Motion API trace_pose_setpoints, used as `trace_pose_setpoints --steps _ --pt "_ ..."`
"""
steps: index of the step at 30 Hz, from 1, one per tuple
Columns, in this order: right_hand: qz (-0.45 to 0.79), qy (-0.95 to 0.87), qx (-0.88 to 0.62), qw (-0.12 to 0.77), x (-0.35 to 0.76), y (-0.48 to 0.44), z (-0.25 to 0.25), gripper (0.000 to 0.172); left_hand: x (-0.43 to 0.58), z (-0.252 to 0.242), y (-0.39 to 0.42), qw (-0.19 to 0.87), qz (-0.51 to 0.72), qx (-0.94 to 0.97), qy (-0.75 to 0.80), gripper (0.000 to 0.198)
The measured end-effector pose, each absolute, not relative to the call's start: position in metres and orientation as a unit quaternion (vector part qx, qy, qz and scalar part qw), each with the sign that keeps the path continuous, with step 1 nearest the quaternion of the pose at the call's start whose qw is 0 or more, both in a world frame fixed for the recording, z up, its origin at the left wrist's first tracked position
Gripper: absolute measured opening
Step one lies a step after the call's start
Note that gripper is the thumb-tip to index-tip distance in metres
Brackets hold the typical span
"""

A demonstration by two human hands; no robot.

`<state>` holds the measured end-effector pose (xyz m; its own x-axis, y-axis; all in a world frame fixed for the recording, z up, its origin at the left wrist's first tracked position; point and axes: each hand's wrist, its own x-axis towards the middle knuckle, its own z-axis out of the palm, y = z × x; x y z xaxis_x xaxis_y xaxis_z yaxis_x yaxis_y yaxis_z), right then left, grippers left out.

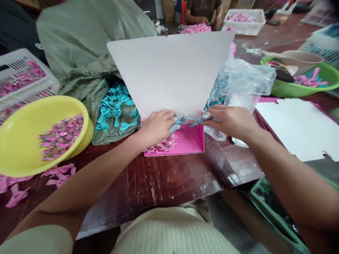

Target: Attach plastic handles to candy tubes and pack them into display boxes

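Across the dark wooden table (164,190), the biggest thing before you is a white card sheet (169,70), tilted up from the back of a pink box (185,141). The step in hand looks like handling small teal pieces at the box's mouth. Your left hand (156,127) lies over the box's left side, fingers together and curled on a glittery strip (173,126). Your right hand (230,121) comes in from the other side, fingertips drawn together at a teal piece (203,119), though whether they are clamped on it can't be told from this view. That piece sits just above the box, between your hands.

The next move calls for a steady grip and care not to knock the card. A clear plastic bag (238,81) holding teal pieces leans against the card's right side, close enough to your right hand to get in the way. Off to your left, a yellow bowl (66,109) holds pink pieces, and loose teal pieces lie on a green sack (79,42). Ahead, a co-worker's hands (202,20) work across the table.
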<state>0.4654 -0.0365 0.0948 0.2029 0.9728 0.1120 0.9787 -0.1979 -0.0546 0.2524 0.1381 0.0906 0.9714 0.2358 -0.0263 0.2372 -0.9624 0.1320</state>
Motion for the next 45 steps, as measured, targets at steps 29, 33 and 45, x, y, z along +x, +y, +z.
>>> trace_pose_setpoints --steps 29,33,45 --pt "-0.115 -0.638 -0.760 -0.055 0.453 -0.001 0.065 0.041 0.238 0.060 0.145 0.105 0.064 0.986 0.115 0.051" --pt "-0.128 -0.633 -0.762 -0.045 0.447 -0.007 0.049 0.041 0.240 0.059 0.143 0.117 0.062 0.983 0.127 0.050" --pt "-0.153 -0.457 -0.850 0.216 0.480 -0.040 0.032 0.048 0.142 0.036 0.213 0.006 0.146 0.899 0.413 0.043"
